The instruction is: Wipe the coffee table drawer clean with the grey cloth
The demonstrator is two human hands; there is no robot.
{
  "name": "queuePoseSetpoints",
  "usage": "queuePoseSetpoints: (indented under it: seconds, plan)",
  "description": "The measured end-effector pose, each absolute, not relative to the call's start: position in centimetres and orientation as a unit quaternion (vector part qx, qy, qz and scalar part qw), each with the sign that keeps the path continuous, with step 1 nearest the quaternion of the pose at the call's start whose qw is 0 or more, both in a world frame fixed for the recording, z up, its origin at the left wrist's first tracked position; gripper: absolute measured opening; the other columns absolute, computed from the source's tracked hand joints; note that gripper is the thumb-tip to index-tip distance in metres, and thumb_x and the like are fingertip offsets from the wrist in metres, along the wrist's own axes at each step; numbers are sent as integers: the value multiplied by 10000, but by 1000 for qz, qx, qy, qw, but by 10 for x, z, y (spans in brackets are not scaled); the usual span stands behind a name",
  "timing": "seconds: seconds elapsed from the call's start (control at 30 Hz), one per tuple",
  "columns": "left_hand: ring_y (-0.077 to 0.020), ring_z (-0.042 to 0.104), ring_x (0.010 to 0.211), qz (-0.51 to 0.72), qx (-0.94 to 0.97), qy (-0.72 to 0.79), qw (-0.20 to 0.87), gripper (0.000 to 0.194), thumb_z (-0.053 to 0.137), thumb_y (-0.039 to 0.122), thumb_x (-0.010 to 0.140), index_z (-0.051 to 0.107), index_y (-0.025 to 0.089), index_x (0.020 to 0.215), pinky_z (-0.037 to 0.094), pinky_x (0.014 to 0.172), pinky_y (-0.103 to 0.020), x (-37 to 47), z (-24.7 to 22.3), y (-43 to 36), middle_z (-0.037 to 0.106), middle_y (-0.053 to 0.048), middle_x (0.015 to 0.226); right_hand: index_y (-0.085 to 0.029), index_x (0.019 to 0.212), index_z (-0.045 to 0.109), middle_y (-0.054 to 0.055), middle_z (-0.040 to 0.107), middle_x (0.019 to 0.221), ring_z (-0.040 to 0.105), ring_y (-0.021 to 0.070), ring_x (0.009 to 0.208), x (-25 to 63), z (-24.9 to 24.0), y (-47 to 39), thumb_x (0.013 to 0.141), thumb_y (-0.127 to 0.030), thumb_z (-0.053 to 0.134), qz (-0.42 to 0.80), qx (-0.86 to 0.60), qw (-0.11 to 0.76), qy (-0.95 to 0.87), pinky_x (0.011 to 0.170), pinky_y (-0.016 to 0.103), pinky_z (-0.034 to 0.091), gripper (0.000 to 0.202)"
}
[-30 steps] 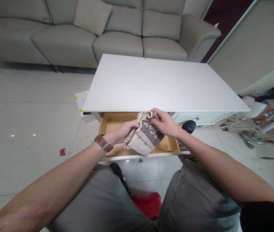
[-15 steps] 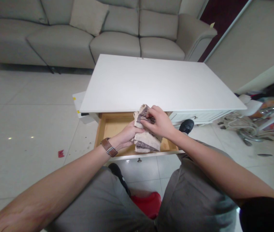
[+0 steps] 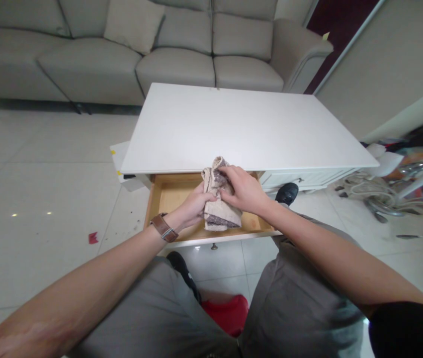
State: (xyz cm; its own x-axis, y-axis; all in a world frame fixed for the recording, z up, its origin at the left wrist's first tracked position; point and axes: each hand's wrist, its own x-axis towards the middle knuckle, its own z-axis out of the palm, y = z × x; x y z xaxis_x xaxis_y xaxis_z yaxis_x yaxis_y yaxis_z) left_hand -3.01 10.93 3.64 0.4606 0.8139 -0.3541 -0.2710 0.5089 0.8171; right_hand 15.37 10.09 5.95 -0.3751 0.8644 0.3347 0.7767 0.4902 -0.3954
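A folded beige cloth (image 3: 221,214) with dark greyish-purple bands is held up over the pulled-out wooden drawer (image 3: 172,191) of a white coffee table. My left hand (image 3: 196,203) is closed on the cloth's left side, its thumb across the front and the other fingers hidden behind. From the right, my right hand (image 3: 243,188) pinches the upper part of the cloth between thumb and fingers. The cloth's top is bunched into a loop, and its lower end hangs in layers near the drawer's front.
The white table top (image 3: 248,127) lies just beyond my hands, with a grey sofa (image 3: 181,69) behind. A red seat (image 3: 228,315) shows between my legs. Cables and a metal stand base (image 3: 382,209) are on the floor at right. A red scrap (image 3: 92,237) lies at left.
The cloth's upper part has been bunched and its folds shifted under my right fingers. Its lower end hangs slightly higher. Both hands still hold it.
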Motion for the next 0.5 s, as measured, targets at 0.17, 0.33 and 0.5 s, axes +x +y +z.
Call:
queuePoseSetpoints:
  seconds: [0.17, 0.33, 0.5]
  plan:
    - [-171, 662, 868, 352, 393, 389, 755, 619, 665, 58, 580, 633, 204, 1181, 529, 787, -273, -28, 34, 107, 718, -5, 1018, -159, 1434, 513, 188, 647, 1301, 573, 357, 1172, 153, 57, 100, 846, -185, 588, 87, -503, 246, -824, 1019, 499, 490, 593]
    - [-222, 694, 1000, 359, 372, 389, 763, 659, 683, 68, 589, 618, 200, 1231, 548, 896, -328, -27, 37, 105, 750, -30, 1101, -182, 1318, 540, 127, 689, 1093, 620, 300, 1009, 159, 56, 108, 884, -139, 464, 142, -546, 322, -760, 945, 426, 486, 443]
    - [-228, 715, 975, 375, 360, 408, 751, 528, 777, 179, 685, 636, 185, 1195, 563, 868, -333, -27, 42, 106, 770, -55, 1095, -232, 1159, 515, 45, 634, 969, 595, 227, 914, 161, 62, 109, 922, -187, 432, 207, -545, 429, -689, 863, 340, 477, 255]
